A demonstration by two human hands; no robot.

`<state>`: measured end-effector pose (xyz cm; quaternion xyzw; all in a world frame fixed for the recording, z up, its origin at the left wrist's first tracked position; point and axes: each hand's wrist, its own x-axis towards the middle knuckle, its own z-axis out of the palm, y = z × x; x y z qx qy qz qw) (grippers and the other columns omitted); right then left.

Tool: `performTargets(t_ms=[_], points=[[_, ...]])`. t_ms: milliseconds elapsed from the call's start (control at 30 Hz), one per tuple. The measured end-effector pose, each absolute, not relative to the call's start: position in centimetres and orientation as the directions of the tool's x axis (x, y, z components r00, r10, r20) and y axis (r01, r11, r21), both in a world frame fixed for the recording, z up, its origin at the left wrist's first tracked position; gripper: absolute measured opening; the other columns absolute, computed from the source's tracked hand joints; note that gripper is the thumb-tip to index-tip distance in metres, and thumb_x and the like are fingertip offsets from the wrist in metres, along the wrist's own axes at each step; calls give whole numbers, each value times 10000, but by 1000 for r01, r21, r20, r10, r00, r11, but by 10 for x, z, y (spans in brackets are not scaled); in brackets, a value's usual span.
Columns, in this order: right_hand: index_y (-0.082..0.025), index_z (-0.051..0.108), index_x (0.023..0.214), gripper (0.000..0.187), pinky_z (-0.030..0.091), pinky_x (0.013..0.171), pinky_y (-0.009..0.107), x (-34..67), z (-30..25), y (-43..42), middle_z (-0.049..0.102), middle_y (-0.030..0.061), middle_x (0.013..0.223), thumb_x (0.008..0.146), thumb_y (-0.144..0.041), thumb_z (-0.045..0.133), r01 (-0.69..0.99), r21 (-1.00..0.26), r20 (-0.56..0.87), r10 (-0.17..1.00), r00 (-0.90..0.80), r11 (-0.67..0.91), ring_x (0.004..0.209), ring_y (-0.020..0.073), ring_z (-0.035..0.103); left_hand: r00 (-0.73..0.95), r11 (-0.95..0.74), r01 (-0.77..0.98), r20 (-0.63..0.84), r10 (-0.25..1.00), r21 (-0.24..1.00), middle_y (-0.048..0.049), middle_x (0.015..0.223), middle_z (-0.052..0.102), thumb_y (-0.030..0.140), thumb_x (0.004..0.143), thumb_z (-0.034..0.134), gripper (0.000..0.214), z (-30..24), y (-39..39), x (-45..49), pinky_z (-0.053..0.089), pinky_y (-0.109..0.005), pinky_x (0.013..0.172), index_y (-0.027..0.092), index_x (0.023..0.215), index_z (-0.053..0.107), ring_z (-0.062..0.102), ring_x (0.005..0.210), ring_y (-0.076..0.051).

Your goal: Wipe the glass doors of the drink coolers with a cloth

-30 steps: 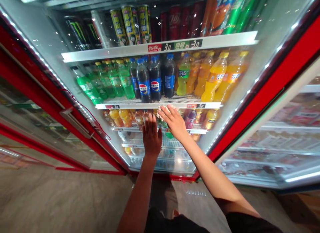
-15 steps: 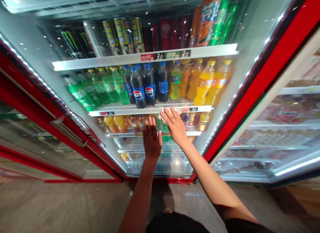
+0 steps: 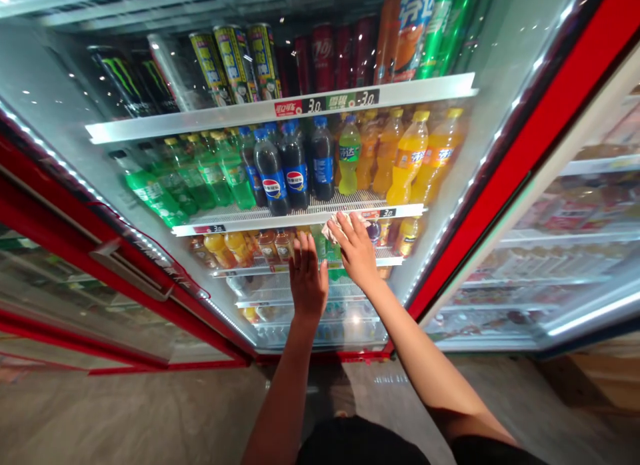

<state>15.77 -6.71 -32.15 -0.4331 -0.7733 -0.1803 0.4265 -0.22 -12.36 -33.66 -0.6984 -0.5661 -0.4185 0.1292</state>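
Pale crumpled cloth (image 3: 336, 228), pressed under the spread fingers (image 3: 347, 224) of the right hand (image 3: 358, 250) at the shelf (image 3: 260, 222) edge; left hand (image 3: 308, 280) open flat, holding nothing.

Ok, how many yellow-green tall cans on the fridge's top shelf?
3: left can, middle can and right can, side by side on the top shelf. More may be hidden behind them.

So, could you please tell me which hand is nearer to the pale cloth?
Right: the right hand lies on the pale cloth, while the left hand is apart from it, lower and to its left in the view.
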Motion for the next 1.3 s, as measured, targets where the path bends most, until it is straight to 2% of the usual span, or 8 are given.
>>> performTargets(t_ms=[200, 433, 533, 733, 933, 1033, 1167, 1300], points=[[-474, 56, 1728, 974, 408, 1340, 568, 170, -337, -75, 344, -76, 1780, 976, 38, 404, 815, -85, 768, 559, -313, 573, 1678, 247, 265, 25, -348, 879, 697, 716, 326, -139, 1809, 258, 246, 1127, 402, 751, -339, -124, 1, 298, -527, 1358, 246, 1766, 9, 192, 1691, -270], [-506, -20, 1722, 1044, 334, 1338, 707, 183, -328, -72, 121, -89, 1839, 956, 32, 444, 852, -180, 838, 530, -128, 491, 1704, 326, 116, 11, -371, 863, 721, 693, 343, -142, 1810, 241, 230, 1123, 427, 776, -345, -121, -4, 317, -547, 1353, 254, 1765, -8, 179, 1689, -282], [-513, -24, 1719, 1046, 303, 1350, 705, 178, -325, -68, 91, -108, 1840, 958, 29, 446, 845, -184, 845, 520, -126, 503, 1707, 318, 84, 15, -395, 846, 724, 690, 358, -121, 1819, 201, 233, 1120, 441, 797, -344, -117, -2, 291, -558, 1361, 269, 1762, -30, 167, 1688, -290], [-520, 47, 1719, 1043, 358, 1341, 653, 187, -351, -74, 170, -121, 1823, 936, 47, 439, 821, -177, 810, 554, -192, 543, 1700, 293, 159, 31, -413, 827, 704, 710, 381, -92, 1825, 164, 208, 1112, 463, 841, -343, -116, 7, 315, -566, 1356, 312, 1756, -67, 175, 1683, -297], [-513, 21, 1723, 1028, 256, 1368, 681, 185, -340, -68, -3, -161, 1825, 949, 56, 388, 836, -236, 856, 514, -63, 496, 1708, 281, 22, 51, -411, 837, 697, 716, 361, -95, 1821, 159, 192, 1101, 495, 894, -350, -121, 12, 375, -575, 1332, 326, 1747, -109, 237, 1667, -320], [-526, -13, 1717, 1043, 260, 1375, 666, 182, -336, -65, 33, -156, 1828, 950, 54, 390, 837, -198, 849, 516, -113, 510, 1708, 282, 51, 72, -428, 837, 706, 704, 342, -102, 1815, 180, 195, 1105, 494, 894, -351, -123, 14, 368, -568, 1338, 312, 1746, -118, 257, 1660, -320], [-534, 7, 1714, 1081, 366, 1353, 608, 199, -348, -70, 166, -146, 1821, 913, 74, 403, 828, -105, 804, 537, -255, 550, 1697, 264, 180, 108, -456, 842, 737, 667, 289, -120, 1806, 218, 181, 1102, 498, 887, -347, -125, 18, 366, -543, 1343, 273, 1748, -102, 250, 1661, -319], [-515, 19, 1722, 1024, 358, 1339, 665, 223, -347, -71, 101, -126, 1836, 958, 13, 450, 867, -109, 841, 511, -180, 486, 1700, 306, 151, 153, -500, 830, 762, 629, 246, -135, 1791, 271, 175, 1103, 484, 854, -346, -124, 23, 384, -516, 1337, 233, 1750, -70, 223, 1671, -303]])
